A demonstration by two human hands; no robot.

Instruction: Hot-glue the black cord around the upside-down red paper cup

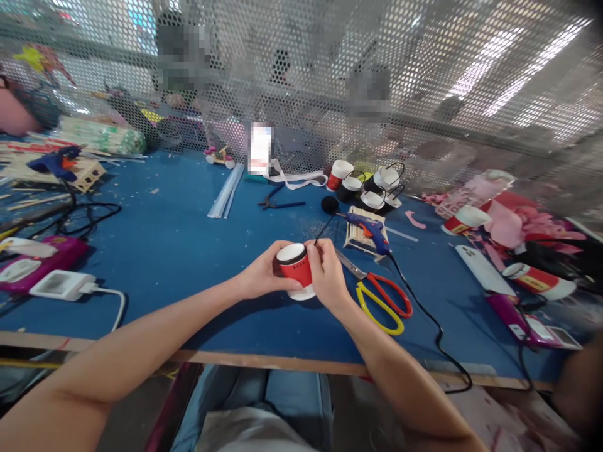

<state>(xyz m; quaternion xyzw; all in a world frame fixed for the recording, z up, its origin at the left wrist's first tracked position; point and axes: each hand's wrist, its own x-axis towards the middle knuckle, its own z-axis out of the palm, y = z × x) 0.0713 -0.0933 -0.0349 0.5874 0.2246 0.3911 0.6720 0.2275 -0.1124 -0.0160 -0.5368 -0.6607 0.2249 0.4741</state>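
Note:
Both my hands hold a small red paper cup with a white rim just above the blue table. My left hand wraps round its left side, fingers closed. My right hand grips the right side and pinches a thin black wire that rises from the cup's rim. The cup is tilted, its bottom towards me.
Red and yellow scissors lie just right of my hands. A blue glue gun rests on a wooden stick rack, its black cord trailing to the table edge. Several cups stand behind. Pliers, phones and a charger lie around.

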